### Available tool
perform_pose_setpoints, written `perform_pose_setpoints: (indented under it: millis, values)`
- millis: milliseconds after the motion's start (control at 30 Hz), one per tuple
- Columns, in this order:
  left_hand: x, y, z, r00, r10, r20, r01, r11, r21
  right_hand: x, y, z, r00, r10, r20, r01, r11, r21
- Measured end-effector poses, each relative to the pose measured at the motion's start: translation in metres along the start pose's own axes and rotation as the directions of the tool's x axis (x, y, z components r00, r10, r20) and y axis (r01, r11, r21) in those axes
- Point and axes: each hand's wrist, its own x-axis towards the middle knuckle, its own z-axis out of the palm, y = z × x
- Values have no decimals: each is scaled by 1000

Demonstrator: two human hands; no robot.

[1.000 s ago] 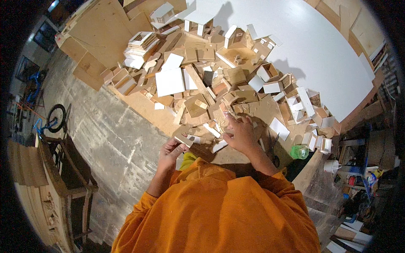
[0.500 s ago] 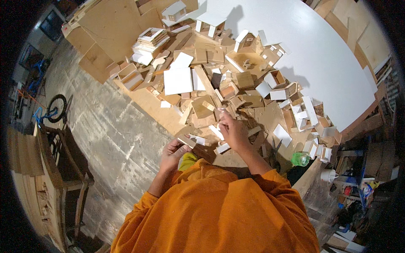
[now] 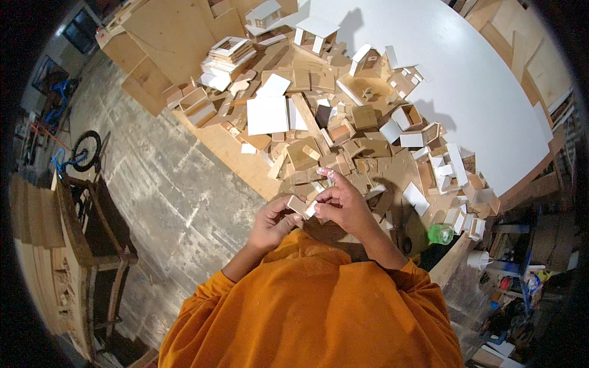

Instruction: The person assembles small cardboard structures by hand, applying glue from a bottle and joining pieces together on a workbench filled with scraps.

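My left hand (image 3: pixel 274 222) is closed on a small wooden piece (image 3: pixel 297 205) with a pale tan face, held close in front of my body. Against its right end sits a small white piece (image 3: pixel 311 209), pinched between the thumb and fingers of my right hand (image 3: pixel 345 202). The index finger of that hand sticks out, with white smears on its tip. The two pieces look to be touching; their exact joint is partly hidden by my fingers. Just beyond my hands lies a heap of wooden offcuts and small blocks, among them a tan block (image 3: pixel 303 154).
Small model houses, such as a white-roofed one (image 3: pixel 316 29), stand behind the heap beside a large white panel (image 3: pixel 485 80). White square boards (image 3: pixel 267 116) lie left of centre. A green jar (image 3: pixel 440 233) and a white cup (image 3: pixel 478 259) are at the right. A wooden frame (image 3: pixel 92 245) stands left.
My hands have come together in front of me. My right hand brought the white piece from the heap to the wooden piece in my left, which moved right and slightly up.
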Motion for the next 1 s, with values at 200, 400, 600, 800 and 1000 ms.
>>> perform_pose_setpoints:
  millis: [200, 400, 600, 800, 1000]
  values:
    - [-1, -2, 0, 998, 61, 13, -62, 989, 133, -1, 1, 2, 999, 8, 36, -6, 998, -58]
    - [-7, -18, 2, 992, 83, -93, -77, 995, 66, 4, 9, -2, 998, 29, 48, -27, 999, -34]
    - [-7, -12, 5, 994, -42, -99, 31, 994, -109, 6, 20, -7, 995, 50, 90, -54, 998, 45]
    - [-5, -17, 5, 995, -55, -87, 41, 987, -156, 2, 21, -8, 993, 42, 111, -54, 992, 111]
    - [-10, -22, -1, 975, -181, -125, 153, 966, -206, -2, 27, -31, 997, -26, -77, 7, 971, -239]
